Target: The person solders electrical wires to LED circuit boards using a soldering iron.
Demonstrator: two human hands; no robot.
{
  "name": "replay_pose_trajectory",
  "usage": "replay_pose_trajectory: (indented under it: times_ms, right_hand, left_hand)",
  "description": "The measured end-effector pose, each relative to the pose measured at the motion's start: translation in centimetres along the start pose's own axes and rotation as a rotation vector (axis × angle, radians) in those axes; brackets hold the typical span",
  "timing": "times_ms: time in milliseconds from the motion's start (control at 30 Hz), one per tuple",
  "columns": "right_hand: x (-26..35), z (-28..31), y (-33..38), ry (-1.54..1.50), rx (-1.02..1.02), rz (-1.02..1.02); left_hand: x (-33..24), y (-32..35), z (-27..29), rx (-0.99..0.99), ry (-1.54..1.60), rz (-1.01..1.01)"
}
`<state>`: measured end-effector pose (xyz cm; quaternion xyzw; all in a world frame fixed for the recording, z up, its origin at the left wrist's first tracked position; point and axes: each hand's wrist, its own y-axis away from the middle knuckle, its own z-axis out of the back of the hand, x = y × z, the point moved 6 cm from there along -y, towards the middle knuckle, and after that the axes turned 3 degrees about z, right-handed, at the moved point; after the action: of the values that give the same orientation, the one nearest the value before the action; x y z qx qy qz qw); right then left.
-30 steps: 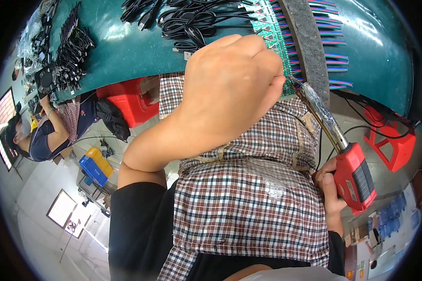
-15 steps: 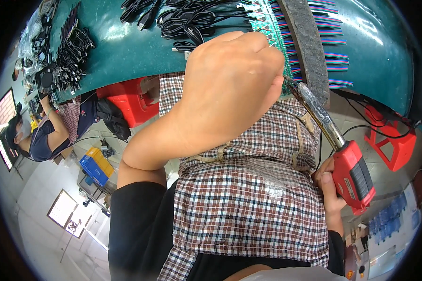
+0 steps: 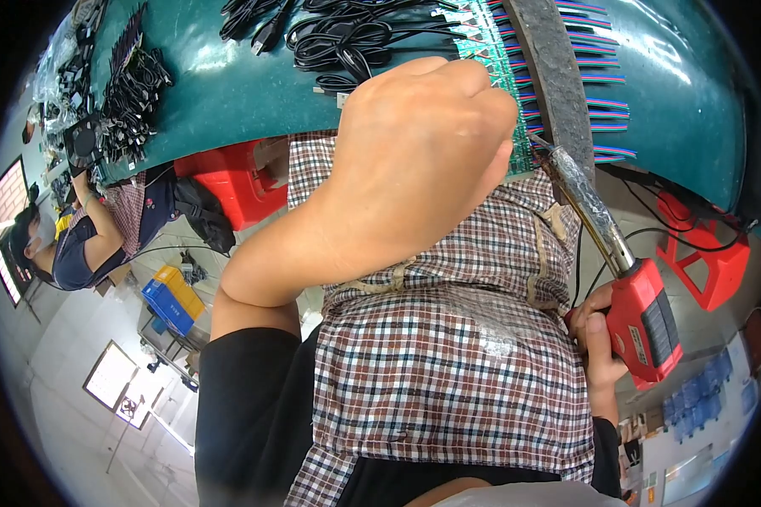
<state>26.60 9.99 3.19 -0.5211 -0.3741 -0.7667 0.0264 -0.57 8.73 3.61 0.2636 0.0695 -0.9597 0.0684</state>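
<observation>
My left hand [image 3: 427,156] is closed beside a strip of green circuit boards [image 3: 500,63]. Its fingertips face away from view, so whatever they pinch is hidden. In my right hand [image 3: 599,334] is a red and black soldering gun [image 3: 644,325] with a long metal barrel. Its tip [image 3: 539,142] lies over the near right edge of the board strip, just right of my left fist. Black cables [image 3: 347,42] run to the strip's left side. Several thin multicoloured ribbon wires [image 3: 596,76] stick out on the right, beneath a dark grey bar [image 3: 554,84].
The green table [image 3: 220,93] carries a bundle of black cables [image 3: 135,93] at left. Red stools [image 3: 237,182] stand below the table's edge on both sides. A person [image 3: 84,241] works at far left. A black cord [image 3: 676,228] hangs at right.
The soldering gun has shifted slightly right, its tip moving away from my left fist toward the grey bar. My left hand has moved only a little to the right.
</observation>
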Motion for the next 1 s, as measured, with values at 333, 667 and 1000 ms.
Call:
replay_pose_trajectory:
  times_ms: [333, 667, 1000]
  right_hand:
    - [-0.3, 0.3, -0.2, 0.039, 0.136, 0.118]
    - [0.3, 0.1, -0.6, -0.142, -0.002, 0.234]
    - [2.0, -0.1, -1.2, -0.187, -0.038, 0.161]
  left_hand:
    - [-0.1, -0.1, 0.0, -0.029, -0.006, -0.034]
    - [0.0, -0.2, 0.0, -0.026, 0.01, -0.053]
    - [-0.4, 0.0, -0.1, -0.062, -0.034, -0.046]
